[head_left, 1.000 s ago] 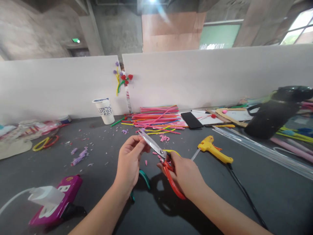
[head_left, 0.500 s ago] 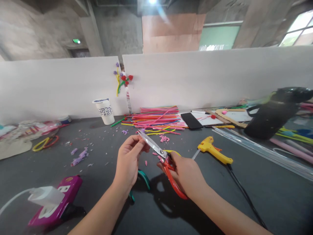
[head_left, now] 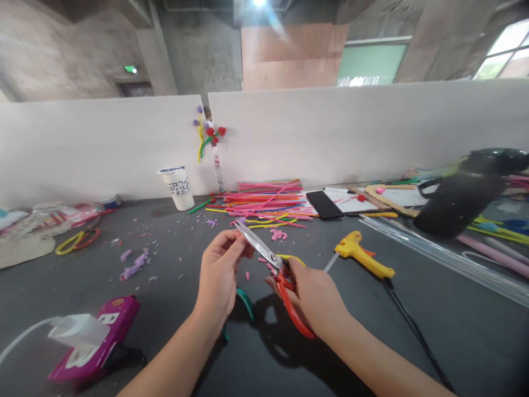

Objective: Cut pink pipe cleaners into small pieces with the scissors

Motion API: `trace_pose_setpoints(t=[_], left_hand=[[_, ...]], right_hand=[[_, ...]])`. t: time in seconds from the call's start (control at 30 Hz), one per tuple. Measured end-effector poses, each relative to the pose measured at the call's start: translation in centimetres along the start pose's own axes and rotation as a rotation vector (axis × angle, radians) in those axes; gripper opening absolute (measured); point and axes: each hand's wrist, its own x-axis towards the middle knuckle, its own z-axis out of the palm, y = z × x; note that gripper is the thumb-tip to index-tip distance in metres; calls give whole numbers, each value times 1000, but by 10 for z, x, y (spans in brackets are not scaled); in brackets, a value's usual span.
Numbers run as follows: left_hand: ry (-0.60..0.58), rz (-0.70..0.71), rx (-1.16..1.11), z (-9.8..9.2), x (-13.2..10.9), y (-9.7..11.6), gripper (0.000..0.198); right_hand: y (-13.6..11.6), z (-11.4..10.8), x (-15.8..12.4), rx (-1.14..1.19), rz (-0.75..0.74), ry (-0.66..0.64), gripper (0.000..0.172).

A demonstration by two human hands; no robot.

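Note:
My right hand (head_left: 316,295) grips the scissors (head_left: 259,246) by their red handles, with the blades pointing up and to the left. My left hand (head_left: 220,273) is closed in a pinch at the blade tips; whatever small thing sits between thumb and fingers is hidden. Just beyond the blades lie cut pink pieces (head_left: 278,234) and a bundle of pink, red and orange pipe cleaners (head_left: 264,203). Partly hidden by my left wrist, a green-handled tool (head_left: 246,303) rests on the table.
A yellow glue gun (head_left: 363,255) with a black cord lies to the right, near a phone (head_left: 324,204) and a black jug (head_left: 458,193). On the left are a purple power strip (head_left: 119,320), purple scraps (head_left: 135,266), other scissors (head_left: 77,241) and a white cup (head_left: 177,187).
Both hands and the scissors stay almost in place. The view has shifted slightly, and my left hand covers a little more of the green-handled tool.

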Motion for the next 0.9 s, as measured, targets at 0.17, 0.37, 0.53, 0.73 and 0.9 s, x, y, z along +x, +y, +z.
trace_pose_setpoints(t=[0.17,0.37,0.53,0.73,0.9], left_hand=[[-6,5,5,-2,1,0,3],[-21,0,1,-2,1,1,4],[-16,-23,-2,-2,1,1,5],[-106,-149,-37,-2,3,3,7],[-345,-402,-17,2,-1,2,16]], right_hand=[[3,0,0,0,-13,2,25],[2,-4,1,62,25,-40,29],[-3,-8,2,73,85,-61,24],[1,-6,4,428,123,-59,19],[3,-15,9,950,259,-156,16]])
